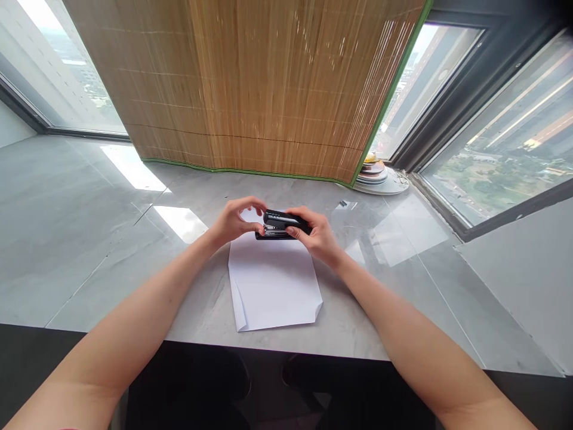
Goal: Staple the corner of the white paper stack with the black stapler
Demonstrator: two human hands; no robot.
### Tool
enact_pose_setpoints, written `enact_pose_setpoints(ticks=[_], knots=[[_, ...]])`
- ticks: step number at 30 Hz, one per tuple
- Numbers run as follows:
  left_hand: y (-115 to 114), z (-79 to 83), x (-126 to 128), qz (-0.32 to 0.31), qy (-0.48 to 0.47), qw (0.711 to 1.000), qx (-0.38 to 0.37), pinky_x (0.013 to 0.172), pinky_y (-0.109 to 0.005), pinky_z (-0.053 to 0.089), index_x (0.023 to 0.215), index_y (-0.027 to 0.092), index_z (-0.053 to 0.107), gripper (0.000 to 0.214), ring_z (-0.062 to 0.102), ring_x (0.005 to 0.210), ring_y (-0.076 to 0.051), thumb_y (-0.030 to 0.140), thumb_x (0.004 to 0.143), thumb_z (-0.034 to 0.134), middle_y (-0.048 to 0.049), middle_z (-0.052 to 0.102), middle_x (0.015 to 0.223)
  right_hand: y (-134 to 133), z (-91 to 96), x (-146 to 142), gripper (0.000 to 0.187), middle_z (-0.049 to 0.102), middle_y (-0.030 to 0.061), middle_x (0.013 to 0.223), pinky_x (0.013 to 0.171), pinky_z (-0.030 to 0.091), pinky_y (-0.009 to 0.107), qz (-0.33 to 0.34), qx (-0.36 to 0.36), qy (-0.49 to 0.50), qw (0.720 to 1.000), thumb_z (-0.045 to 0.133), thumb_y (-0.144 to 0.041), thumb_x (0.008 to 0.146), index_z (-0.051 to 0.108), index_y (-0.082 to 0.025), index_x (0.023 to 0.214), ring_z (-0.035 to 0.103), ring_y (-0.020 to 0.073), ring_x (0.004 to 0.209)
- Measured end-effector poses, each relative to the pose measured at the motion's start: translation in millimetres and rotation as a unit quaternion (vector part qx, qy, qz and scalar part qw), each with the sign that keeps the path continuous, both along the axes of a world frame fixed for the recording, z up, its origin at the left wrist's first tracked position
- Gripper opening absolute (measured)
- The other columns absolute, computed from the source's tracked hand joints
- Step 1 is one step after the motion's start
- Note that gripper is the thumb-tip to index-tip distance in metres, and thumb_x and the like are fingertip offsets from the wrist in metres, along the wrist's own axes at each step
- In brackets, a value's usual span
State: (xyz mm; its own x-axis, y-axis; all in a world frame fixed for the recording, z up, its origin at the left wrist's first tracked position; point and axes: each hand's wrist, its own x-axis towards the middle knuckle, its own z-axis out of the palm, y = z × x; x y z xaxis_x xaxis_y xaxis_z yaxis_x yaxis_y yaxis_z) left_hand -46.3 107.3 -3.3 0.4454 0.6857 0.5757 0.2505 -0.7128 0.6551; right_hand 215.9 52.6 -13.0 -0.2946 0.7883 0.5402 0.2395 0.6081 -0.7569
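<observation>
A black stapler (pixel 278 224) is held just above the far edge of a small stack of white paper (pixel 273 283) that lies on the grey marble counter (pixel 80 239). My right hand (pixel 317 236) grips the stapler's right end from above. My left hand (pixel 235 221) pinches its left end with fingertips, near the stapler's open jaw. The paper's two near corners are folded or curled up.
A bamboo blind (pixel 250 83) with green trim hangs behind the counter. A stack of plates (pixel 376 176) sits at the back right by the window. The counter's front edge runs just below the paper, with dark floor beneath.
</observation>
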Motion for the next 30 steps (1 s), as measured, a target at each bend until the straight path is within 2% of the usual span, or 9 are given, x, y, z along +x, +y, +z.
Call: enact_pose_setpoints(ticks=[4, 7, 10, 13, 17, 21, 25, 28, 30], knots=[[9.5, -4.8, -2.7, 0.126, 0.012, 0.992, 0.009, 0.087, -0.037, 0.053, 0.088, 0.023, 0.077, 0.040, 0.069, 0.085, -0.021, 0.062, 0.093, 0.075, -0.0052, 0.078, 0.086, 12.2, -1.0, 12.1, 0.024, 0.076, 0.0080, 0.106, 0.098, 0.053, 0.048, -0.126, 0.043, -0.037, 0.990, 0.070, -0.038, 0.098, 0.077, -0.025, 0.118, 0.068, 0.0281, 0.098], [17.6, -12.0, -7.0, 0.207, 0.086, 0.975, -0.012, 0.095, -0.041, 0.053, 0.097, 0.024, 0.080, 0.031, 0.068, 0.099, -0.026, 0.050, 0.101, 0.064, -0.0076, 0.079, 0.099, 29.0, -4.3, 38.0, 0.027, 0.078, 0.0106, 0.108, 0.102, 0.051, 0.053, -0.247, 0.054, -0.052, 0.966, 0.067, -0.039, 0.097, 0.077, -0.023, 0.116, 0.068, 0.0312, 0.100], [24.5, -20.8, -11.8, 0.222, 0.181, 0.956, -0.055, 0.098, -0.046, 0.053, 0.105, 0.025, 0.082, 0.028, 0.066, 0.114, -0.032, 0.047, 0.095, 0.069, -0.0105, 0.077, 0.117, 45.4, -12.2, 66.1, 0.029, 0.079, 0.0127, 0.111, 0.102, 0.052, 0.055, -0.318, 0.032, -0.070, 0.945, 0.066, -0.038, 0.094, 0.078, -0.022, 0.114, 0.068, 0.0333, 0.104], [27.7, -26.1, -12.7, 0.196, 0.228, 0.951, -0.073, 0.099, -0.046, 0.054, 0.099, 0.024, 0.082, 0.022, 0.067, 0.113, -0.033, 0.041, 0.090, 0.072, -0.0110, 0.076, 0.117, 55.8, -21.4, 83.1, 0.030, 0.080, 0.0121, 0.111, 0.104, 0.051, 0.058, -0.348, -0.019, -0.096, 0.932, 0.066, -0.036, 0.089, 0.078, -0.024, 0.114, 0.069, 0.0348, 0.107], [25.4, -24.8, -7.6, 0.156, 0.202, 0.963, -0.085, 0.093, -0.041, 0.055, 0.091, 0.023, 0.076, 0.016, 0.070, 0.103, -0.029, 0.035, 0.091, 0.067, -0.0095, 0.077, 0.105, 58.7, -24.9, 84.4, 0.036, 0.081, 0.0124, 0.111, 0.104, 0.051, 0.058, -0.345, -0.074, -0.123, 0.928, 0.064, -0.033, 0.086, 0.077, -0.022, 0.117, 0.070, 0.0340, 0.105], [18.6, -18.8, -3.2, 0.134, 0.132, 0.974, -0.123, 0.091, -0.036, 0.056, 0.094, 0.023, 0.077, 0.020, 0.073, 0.099, -0.025, 0.039, 0.094, 0.066, -0.0055, 0.080, 0.100, 51.4, -18.6, 71.4, 0.034, 0.081, 0.0112, 0.111, 0.103, 0.053, 0.052, -0.281, -0.080, -0.108, 0.950, 0.062, -0.034, 0.087, 0.076, -0.022, 0.115, 0.071, 0.0317, 0.104], [13.9, -11.1, -5.3, 0.121, 0.100, 0.975, -0.156, 0.095, -0.034, 0.058, 0.090, 0.025, 0.084, 0.024, 0.076, 0.100, -0.025, 0.046, 0.090, 0.071, -0.0042, 0.083, 0.098, 41.9, -13.7, 59.2, 0.033, 0.080, 0.0096, 0.115, 0.103, 0.053, 0.049, -0.233, -0.084, -0.097, 0.964, 0.059, -0.037, 0.091, 0.075, -0.024, 0.117, 0.070, 0.0307, 0.107], [13.8, -4.9, -10.1, 0.114, 0.119, 0.965, -0.204, 0.086, -0.033, 0.059, 0.099, 0.026, 0.087, 0.031, 0.076, 0.093, -0.026, 0.052, 0.085, 0.075, -0.0035, 0.082, 0.091, 38.9, -13.2, 57.7, 0.035, 0.079, 0.0095, 0.116, 0.103, 0.053, 0.051, -0.227, -0.084, -0.112, 0.964, 0.058, -0.036, 0.093, 0.075, -0.025, 0.121, 0.070, 0.0318, 0.108], [14.2, -1.5, -12.4, 0.116, 0.140, 0.957, -0.225, 0.079, -0.032, 0.058, 0.108, 0.027, 0.088, 0.039, 0.075, 0.086, -0.024, 0.053, 0.081, 0.077, -0.0024, 0.079, 0.084, 38.4, -12.7, 58.8, 0.043, 0.078, 0.0102, 0.119, 0.107, 0.051, 0.055, -0.224, -0.068, -0.140, 0.962, 0.057, -0.034, 0.094, 0.071, -0.026, 0.133, 0.069, 0.0335, 0.113]])
